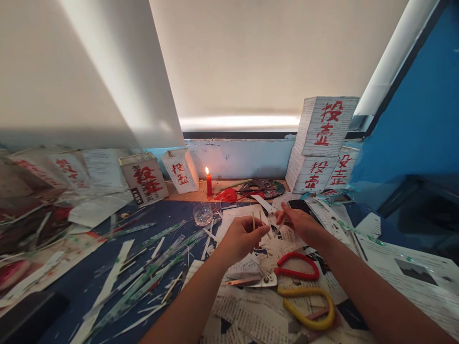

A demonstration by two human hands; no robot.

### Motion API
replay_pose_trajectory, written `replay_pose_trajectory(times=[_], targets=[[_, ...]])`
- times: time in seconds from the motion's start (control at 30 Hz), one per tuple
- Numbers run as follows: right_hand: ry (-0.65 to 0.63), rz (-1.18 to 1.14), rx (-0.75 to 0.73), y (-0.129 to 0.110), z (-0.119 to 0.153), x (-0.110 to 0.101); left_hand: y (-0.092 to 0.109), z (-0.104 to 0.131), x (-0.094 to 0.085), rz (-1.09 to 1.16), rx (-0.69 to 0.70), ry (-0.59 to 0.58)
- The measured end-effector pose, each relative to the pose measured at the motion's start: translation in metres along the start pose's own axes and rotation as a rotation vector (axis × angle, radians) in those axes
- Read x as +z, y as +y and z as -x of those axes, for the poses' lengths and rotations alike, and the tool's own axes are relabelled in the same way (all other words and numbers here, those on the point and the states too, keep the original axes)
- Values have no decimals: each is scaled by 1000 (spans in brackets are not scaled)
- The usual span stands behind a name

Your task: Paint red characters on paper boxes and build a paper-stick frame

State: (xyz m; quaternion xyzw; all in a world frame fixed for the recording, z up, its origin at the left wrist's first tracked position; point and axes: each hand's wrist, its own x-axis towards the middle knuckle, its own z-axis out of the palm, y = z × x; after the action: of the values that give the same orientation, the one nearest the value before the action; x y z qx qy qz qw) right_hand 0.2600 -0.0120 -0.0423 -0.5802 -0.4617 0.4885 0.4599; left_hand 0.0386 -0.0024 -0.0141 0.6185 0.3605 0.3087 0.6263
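Observation:
My left hand [244, 234] is closed over the papers, pinching thin pale sticks [254, 220] that stand nearly upright. Just to its right, my right hand [301, 222] has thumb and fingers drawn together on another thin pale stick [281, 224]. Fingertips of both hands are close together but apart. Below them lie scissors [268, 279] with one red loop [317, 270] and one yellow loop [330, 310]. Printed paper scraps [247, 313] spread underneath. A dark phone-like object [299, 205] sits behind my right hand and is partly hidden.
A lit red candle [209, 185] burns at the back, near a small clear dish [202, 215]. Paper boxes with red characters stand left [143, 179] and stacked right [328, 126]. Plastic and paper strips [154, 267] litter the blue tabletop. A dark palette-like disc [274, 189] lies behind.

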Motion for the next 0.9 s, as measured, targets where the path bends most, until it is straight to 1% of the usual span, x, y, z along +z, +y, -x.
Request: replay_pose_trajectory(times=[0.1, 0.23, 0.33, 0.47, 0.63, 0.77, 0.9], targets=[[-29, -32, 19, -3, 3, 0, 2, 0, -3, 60, 8, 12], [-41, -120, 10, -5, 3, 0, 3, -1, -7, 160, 68, 52], [15, -228, -5, -6, 1, -6, 1, -4, -11, 197, 85, 115], [104, -385, -24, -11, 4, -13, -2, -6, -12, 213, 90, 126], [116, -514, -58, -24, 12, -13, -4, -7, -12, 193, 76, 126], [140, -538, -118, -31, 13, -19, -2, -5, -11, 197, 81, 123], [169, -482, -144, -30, 14, -22, 1, -2, -7, 194, 70, 93]])
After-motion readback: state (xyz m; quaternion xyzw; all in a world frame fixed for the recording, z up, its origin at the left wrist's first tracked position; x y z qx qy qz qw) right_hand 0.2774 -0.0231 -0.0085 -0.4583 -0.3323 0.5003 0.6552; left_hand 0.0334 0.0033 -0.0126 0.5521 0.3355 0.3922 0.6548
